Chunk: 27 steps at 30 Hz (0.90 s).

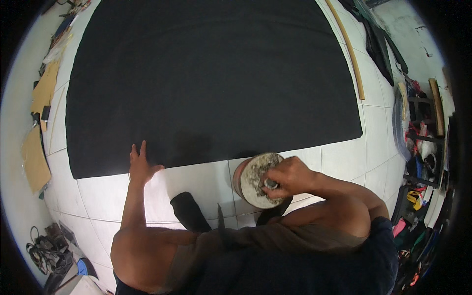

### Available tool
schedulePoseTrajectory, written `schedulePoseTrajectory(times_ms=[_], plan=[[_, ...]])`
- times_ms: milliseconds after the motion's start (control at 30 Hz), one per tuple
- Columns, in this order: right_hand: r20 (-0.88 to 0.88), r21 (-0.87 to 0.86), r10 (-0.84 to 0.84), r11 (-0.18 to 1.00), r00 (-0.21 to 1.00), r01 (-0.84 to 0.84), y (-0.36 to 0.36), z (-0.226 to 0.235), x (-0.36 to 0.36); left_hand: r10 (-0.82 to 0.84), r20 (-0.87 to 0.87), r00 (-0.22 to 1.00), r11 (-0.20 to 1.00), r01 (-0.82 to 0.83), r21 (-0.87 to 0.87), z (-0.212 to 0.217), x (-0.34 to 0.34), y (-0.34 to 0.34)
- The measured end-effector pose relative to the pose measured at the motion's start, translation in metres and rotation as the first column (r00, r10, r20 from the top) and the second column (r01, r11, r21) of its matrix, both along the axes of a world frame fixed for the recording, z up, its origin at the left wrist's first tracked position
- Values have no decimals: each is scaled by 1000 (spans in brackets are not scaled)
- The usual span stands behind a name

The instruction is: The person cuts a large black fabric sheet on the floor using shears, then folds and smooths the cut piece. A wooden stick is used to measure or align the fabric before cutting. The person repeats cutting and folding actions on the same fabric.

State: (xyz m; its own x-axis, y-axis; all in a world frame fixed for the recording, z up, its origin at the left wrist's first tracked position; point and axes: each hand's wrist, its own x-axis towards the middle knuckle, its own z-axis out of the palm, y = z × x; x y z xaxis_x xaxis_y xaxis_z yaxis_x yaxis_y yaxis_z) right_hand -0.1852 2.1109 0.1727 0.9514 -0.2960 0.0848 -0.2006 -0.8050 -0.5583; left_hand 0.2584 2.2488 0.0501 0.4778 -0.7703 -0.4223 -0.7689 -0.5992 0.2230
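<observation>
A large black sheet of fabric [206, 83] lies flat on the floor in front of me. My left hand [142, 167] rests on its near edge toward the left, fingers spread and holding nothing. To the right, my right hand [290, 178] is closed over the top of a round container [255, 186]. Its pale top is crusted with grey stains, and a reddish-brown side shows at the left. The fingers wrap round a short, shiny round-ended handle at the middle of that top; the lower part is hidden. The container is just by the fabric's near edge.
White floor tiles [196, 172] surround the fabric. A long yellowish wooden strip [351, 54] lies along the right side. Brown cardboard pieces [35, 157] lie at the left wall. Dark cables [42, 253] lie lower left. A cluttered black rack [423, 142] stands at the right.
</observation>
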Motion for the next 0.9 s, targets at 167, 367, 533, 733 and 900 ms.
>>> schedulePoseTrajectory(times_ms=[167,367,533,733,900], plan=[[139,-97,-177,977,974,192,-33,2,9,12,36,999,1000,-11,-10,3,3,5],[197,-59,-371,919,907,389,-67,-25,14,-31,-11,999,998,31,-56,1,6,1],[121,-48,-468,878,876,476,-70,-32,18,-56,-46,997,997,53,-52,-1,4,4],[-32,88,-456,885,889,457,-76,-17,61,-238,4,971,966,237,-102,15,18,-10],[-128,192,-603,764,787,616,-52,17,23,-170,-736,655,930,-141,-340,289,-134,-186]])
